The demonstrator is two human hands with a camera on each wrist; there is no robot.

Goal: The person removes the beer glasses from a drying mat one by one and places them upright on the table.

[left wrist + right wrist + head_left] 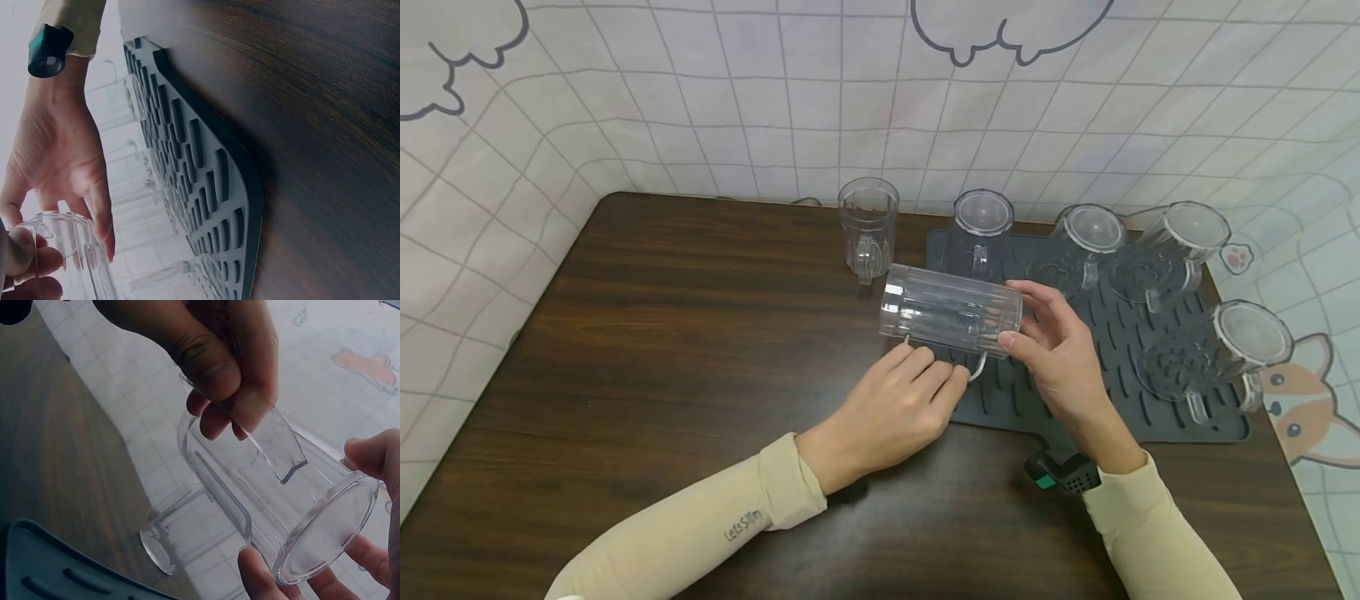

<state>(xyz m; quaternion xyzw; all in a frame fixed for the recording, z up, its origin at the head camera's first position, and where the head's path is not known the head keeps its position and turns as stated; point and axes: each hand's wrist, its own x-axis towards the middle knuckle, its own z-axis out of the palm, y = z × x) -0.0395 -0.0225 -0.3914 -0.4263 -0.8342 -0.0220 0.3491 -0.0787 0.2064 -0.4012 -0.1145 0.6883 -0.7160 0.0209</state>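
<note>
A clear glass mug (951, 308) is held on its side above the front left of the grey drying mat. My left hand (895, 408) grips its handle, fingers curled through it. At the mug's right end, my right hand (1056, 358) holds it between thumb and fingers. In the right wrist view the right hand (378, 462) spans the round base, while the left hand (215, 369) pinches the handle. The left wrist view shows the mug (69, 237) between the left fingers (37, 269) and the right hand (59, 144).
Several clear mugs stand upside down on the drying mat (1000, 408), among them one mug (985, 217) at back left and one (1251, 333) at right. Another mug (868, 221) stands upright left of the mat. The brown table (685, 333) meets a tiled-pattern backdrop.
</note>
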